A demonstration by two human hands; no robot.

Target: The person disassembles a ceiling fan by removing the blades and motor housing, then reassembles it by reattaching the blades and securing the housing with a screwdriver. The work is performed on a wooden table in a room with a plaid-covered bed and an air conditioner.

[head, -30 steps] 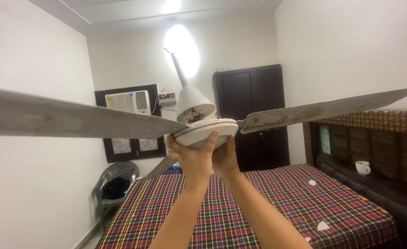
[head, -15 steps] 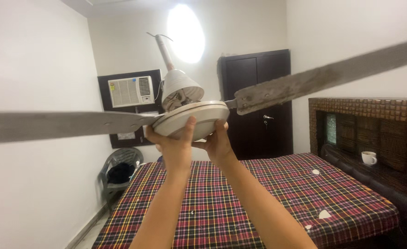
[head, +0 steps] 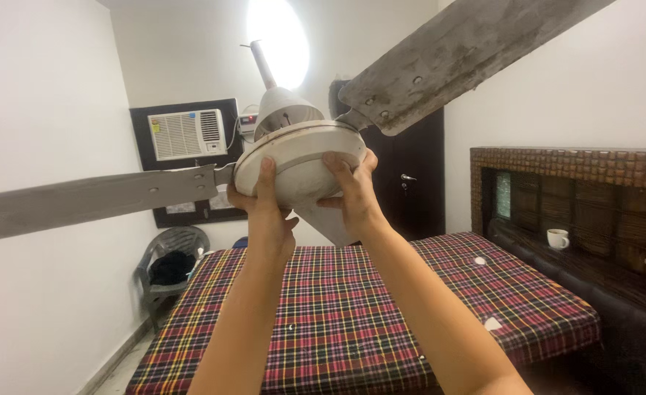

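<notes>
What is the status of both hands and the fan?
Left hand and right hand grip fan motor housing. Fan tilted. Dusty blade close overhead.

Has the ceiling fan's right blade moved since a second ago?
Yes. The right blade has tilted upward, rising well above the dark wardrobe as the fan motor housing tipped.
</notes>
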